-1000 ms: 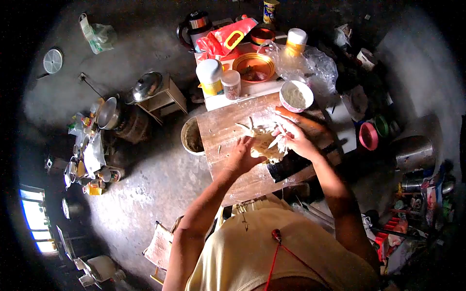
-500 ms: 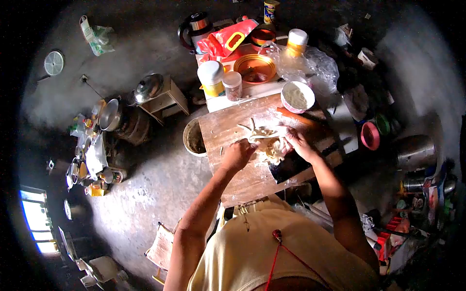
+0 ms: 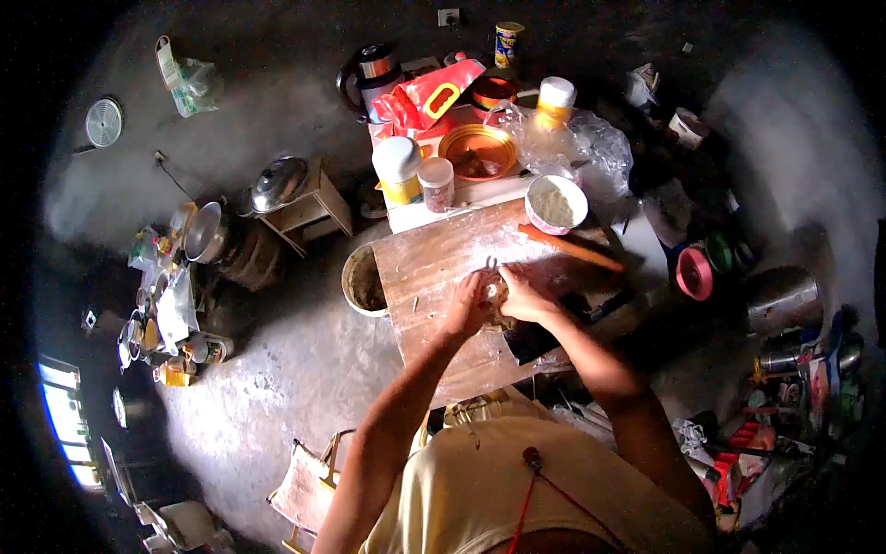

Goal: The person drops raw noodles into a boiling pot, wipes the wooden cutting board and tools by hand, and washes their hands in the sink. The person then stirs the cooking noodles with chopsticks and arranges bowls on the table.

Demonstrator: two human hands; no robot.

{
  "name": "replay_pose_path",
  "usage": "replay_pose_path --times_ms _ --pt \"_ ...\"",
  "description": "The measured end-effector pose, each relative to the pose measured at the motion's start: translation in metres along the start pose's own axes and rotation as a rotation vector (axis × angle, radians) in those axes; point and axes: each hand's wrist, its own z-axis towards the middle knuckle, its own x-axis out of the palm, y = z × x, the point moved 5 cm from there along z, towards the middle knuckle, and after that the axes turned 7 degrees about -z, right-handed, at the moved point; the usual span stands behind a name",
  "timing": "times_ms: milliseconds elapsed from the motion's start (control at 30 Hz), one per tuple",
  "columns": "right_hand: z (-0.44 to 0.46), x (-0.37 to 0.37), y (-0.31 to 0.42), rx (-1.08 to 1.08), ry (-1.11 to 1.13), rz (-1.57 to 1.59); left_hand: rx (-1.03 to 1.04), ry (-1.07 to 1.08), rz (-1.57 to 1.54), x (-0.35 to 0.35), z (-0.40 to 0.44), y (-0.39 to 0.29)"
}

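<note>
Pale dough strips (image 3: pixel 495 294) lie bunched on a floured wooden board (image 3: pixel 429 268), mostly covered by my hands. My left hand (image 3: pixel 467 303) presses against the left side of the bunch, its fingers together. From the right, my right hand (image 3: pixel 524 295) closes round the other side. Behind them on the board are an orange-brown rolling pin (image 3: pixel 572 247) and a white bowl of flour (image 3: pixel 556 205). Dark cloth or plastic (image 3: pixel 535 342) lies beside my right forearm.
Behind the board, a white table holds an orange bowl (image 3: pixel 477 152), lidded jars (image 3: pixel 397 169), a red bag (image 3: pixel 429 97), clear plastic (image 3: pixel 600 152) and a kettle (image 3: pixel 377 78). A tub (image 3: pixel 365 279) stands left of the board.
My hands have come together from either side, squeezing the spread-out strips into a smaller bunch. The view has shifted slightly.
</note>
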Motion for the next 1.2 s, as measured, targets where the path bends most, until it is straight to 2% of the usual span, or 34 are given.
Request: replay_pose_path --times_ms 67,133,167,200,267,300,333,367,400,433,467,533,600,667,700,733,767,833,900,933,1000,1067,1133,1200 --pt "0.004 0.011 -0.008 0.114 0.06 0.368 -0.259 -0.085 -0.497 0.027 -0.015 0.055" --pt "-0.003 0.007 -0.002 0.265 0.111 0.645 -0.392 -0.323 -0.878 0.009 -0.015 0.024" --pt "-0.014 -0.009 0.02 0.243 0.081 0.62 -0.424 -0.275 -1.333 -0.004 -0.009 -0.019" --pt "-0.012 -0.014 0.029 0.087 0.04 0.689 -0.387 -0.305 -1.525 -0.004 -0.005 -0.021" --pt "-0.007 -0.021 0.038 -0.177 -0.053 0.625 -0.387 -0.268 -1.75 -0.012 -0.003 -0.026" --pt "-0.004 -0.025 0.047 -0.268 0.003 0.594 -0.483 -0.291 -1.832 -0.016 0.0 -0.03" --pt "-0.008 -0.033 0.061 -0.359 0.059 0.562 -0.4 -0.244 -1.919 -0.017 0.003 -0.025" --pt "-0.029 -0.054 0.086 -0.325 0.152 0.736 -0.359 -0.231 -1.971 -0.022 0.006 -0.036" --pt "-0.034 -0.067 0.098 -0.378 0.142 0.697 -0.317 -0.217 -2.023 -0.028 0.008 -0.048" --pt "-0.038 -0.074 0.1 -0.329 0.136 0.751 -0.361 -0.197 -2.108 -0.028 0.007 -0.042" --pt "-0.04 -0.079 0.097 -0.28 0.13 0.806 -0.351 -0.228 -2.129 -0.028 0.005 -0.037" --pt "-0.029 -0.083 0.07 -0.308 -0.072 0.737 -0.402 -0.273 -2.246 -0.032 0.006 -0.048" --pt "-0.017 -0.073 0.028 -0.169 -0.153 0.778 -0.452 -0.298 -2.215 -0.035 0.002 -0.043" --pt "-0.007 -0.051 -0.007 -0.239 -0.295 0.368 -0.506 -0.325 -2.183 -0.04 -0.001 -0.039" --pt "-0.015 -0.039 -0.009 -0.079 -0.185 0.322 -0.46 -0.247 -2.161 -0.045 0.0 -0.043" --pt "-0.021 -0.024 -0.009 -0.109 -0.166 0.274 -0.416 -0.172 -2.136 -0.05 0.001 -0.052" --pt "-0.026 -0.009 -0.004 -0.306 -0.248 0.067 -0.485 -0.275 -2.183 -0.053 0.001 -0.056" --pt "-0.037 0.011 0.015 -0.512 -0.304 -0.133 -0.467 -0.254 -2.184 -0.058 0.006 -0.053" --pt "-0.053 0.013 0.04 -0.472 -0.176 -0.108 -0.475 -0.315 -2.084 -0.068 0.011 -0.066" --pt "-0.053 0.013 0.039 -0.47 -0.182 -0.097 -0.446 -0.184 -2.157 -0.072 0.016 -0.075" --pt "-0.048 0.011 0.035 -0.462 -0.142 -0.138 -0.468 -0.226 -2.093 -0.083 0.022 -0.094" --pt "-0.044 0.0 0.037 -0.501 -0.257 -0.027 -0.443 -0.173 -2.092 -0.092 0.031 -0.103" --pt "-0.034 0.005 0.019 -0.387 -0.298 0.055 -0.399 -0.138 -2.107 -0.104 0.039 -0.122" --pt "-0.019 0.012 0.008 -0.316 -0.286 0.348 -0.384 -0.123 -2.076 -0.112 0.043 -0.135"
